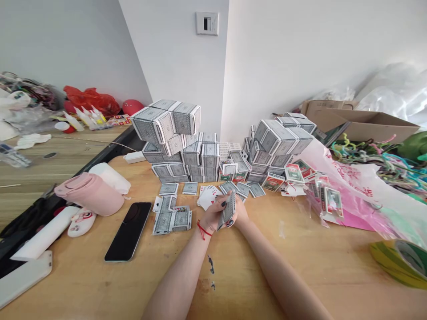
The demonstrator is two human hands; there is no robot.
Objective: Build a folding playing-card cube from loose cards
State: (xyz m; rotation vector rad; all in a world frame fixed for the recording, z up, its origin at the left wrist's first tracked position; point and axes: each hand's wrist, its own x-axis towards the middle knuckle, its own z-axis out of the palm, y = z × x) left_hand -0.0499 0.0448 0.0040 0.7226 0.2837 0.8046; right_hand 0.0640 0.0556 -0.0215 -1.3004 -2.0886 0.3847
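Observation:
A stack of playing cards [228, 210] with grey patterned backs stands tilted between my two hands. My left hand [212, 214] is closed on its left side, the thumb along the near face and a red string at the wrist. My right hand [241, 212] grips the same stack from the right, partly hidden behind it. Just beyond lie loose face-up cards [208, 197], with a few face-down cards [246, 190] to their right. Small piles of face-down cards [164, 221] sit left of my hands.
Tall blocks of stacked cards rise at the back left [203, 160] and back right [271, 140]. A black phone [128, 232], pink tumbler [91, 193] and white mouse [82, 222] are on the left. Red card boxes [274, 181], plastic bags and a tape roll [383, 258] occupy the right.

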